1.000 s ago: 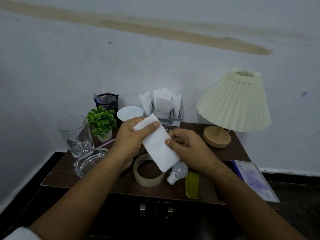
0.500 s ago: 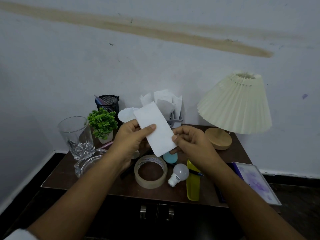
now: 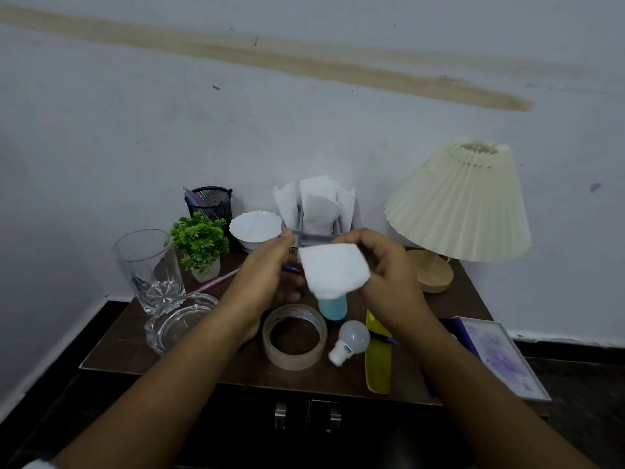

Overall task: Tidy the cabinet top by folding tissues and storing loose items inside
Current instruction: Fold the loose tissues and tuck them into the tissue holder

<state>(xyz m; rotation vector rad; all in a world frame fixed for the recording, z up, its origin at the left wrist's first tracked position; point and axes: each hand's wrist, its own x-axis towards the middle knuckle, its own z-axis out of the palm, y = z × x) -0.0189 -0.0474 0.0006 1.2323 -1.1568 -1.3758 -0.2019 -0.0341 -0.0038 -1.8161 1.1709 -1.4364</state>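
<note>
1. Well, the dark brown wooden cabinet top (image 3: 111, 353) stands against a white wall, with a side wall close on its left. Its barest stretch is the front left corner, and both forearms reach in over the front edge.
2. A table lamp with a cream pleated shade (image 3: 460, 204) takes the back right corner.
3. The left hand (image 3: 267, 275) is raised just beside the tissue's left edge. It is smeared by blur, so I cannot tell whether its fingers touch or pinch anything.
4. The right hand (image 3: 389, 269) curls its fingers over the tissue's top right edge and pinches it.
5. The folded white tissue (image 3: 333, 269) hangs in the air over the middle of the top, in front of the grey holder stuffed with white tissues (image 3: 318, 204). It is nearly square, top edge about level, broad face toward the person, lower corner sagging. It partly hides a pale blue item (image 3: 333, 308) below.
6. Near the front edge lie a clear tape roll (image 3: 294, 336) and a white light bulb (image 3: 350, 340). A yellow-green flat strip (image 3: 378, 367) pokes past that edge.
7. A clear glass tumbler (image 3: 145, 265) and a glass ashtray (image 3: 176, 319) crowd the left side.
</note>
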